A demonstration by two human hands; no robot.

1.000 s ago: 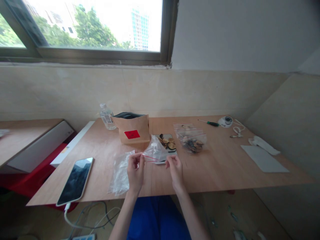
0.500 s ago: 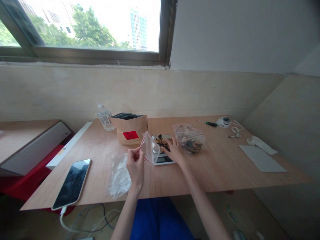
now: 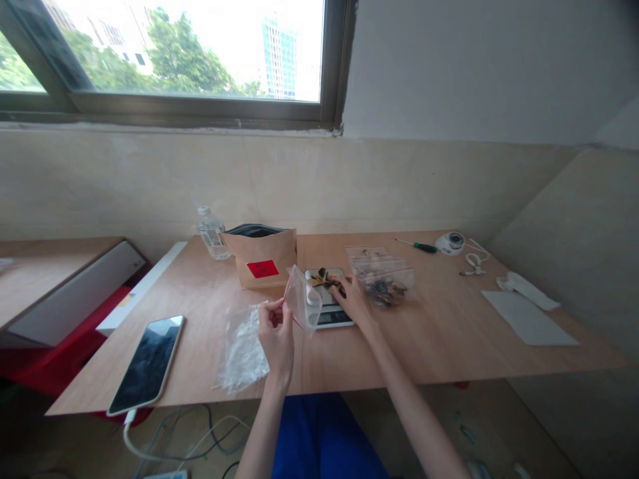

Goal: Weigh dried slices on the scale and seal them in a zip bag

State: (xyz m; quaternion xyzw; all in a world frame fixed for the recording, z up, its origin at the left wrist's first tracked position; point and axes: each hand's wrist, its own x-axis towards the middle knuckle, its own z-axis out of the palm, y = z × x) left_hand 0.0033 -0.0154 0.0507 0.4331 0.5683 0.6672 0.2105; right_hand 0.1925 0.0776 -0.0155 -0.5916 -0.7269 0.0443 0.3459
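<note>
You face a dark-framed window (image 3: 184, 110), bright daylight, trees (image 3: 184, 53) and a tower (image 3: 279, 60) beyond. Beige wall panel (image 3: 150, 186) beneath it, white wall (image 3: 474, 66) at right. Wooden tabletop (image 3: 449, 352) ahead, side desk (image 3: 44, 279) left, floor (image 3: 524, 426) below.

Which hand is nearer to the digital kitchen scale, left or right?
Right. The right hand is over the scale's right end; the left hand is apart, left of the scale, holding a clear zip bag.

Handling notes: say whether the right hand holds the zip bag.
No, the zip bag sits in the left hand; the right hand reaches dried slices on the scale.
</note>
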